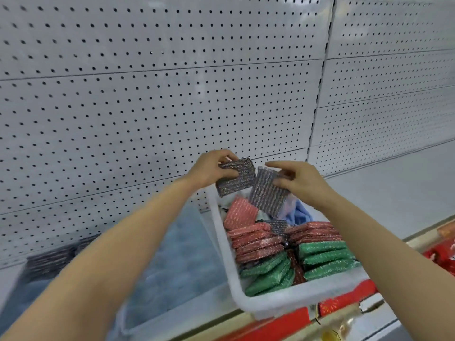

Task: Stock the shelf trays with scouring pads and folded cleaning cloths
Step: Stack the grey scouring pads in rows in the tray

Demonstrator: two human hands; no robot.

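I am looking at the white pegboard [157,94] backing the shelf [394,193]. The white tray [283,301] is sitting at its front edge, carrying red pads [256,239] and green pads [322,257]. My left hand [209,171] is gripping a grey scouring pad [236,175] above the tray's far end; my right hand [300,180] is pinching another grey pad [267,193] beside it.

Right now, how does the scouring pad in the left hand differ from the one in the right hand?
The left hand pinches a darker grey scouring pad lying nearly level, long side across. The right hand holds a lighter silver-grey scouring pad tilted steeply and lower, dipping toward the white tray. Both are rectangular, glittery ribbed pads held above the tray's far end.
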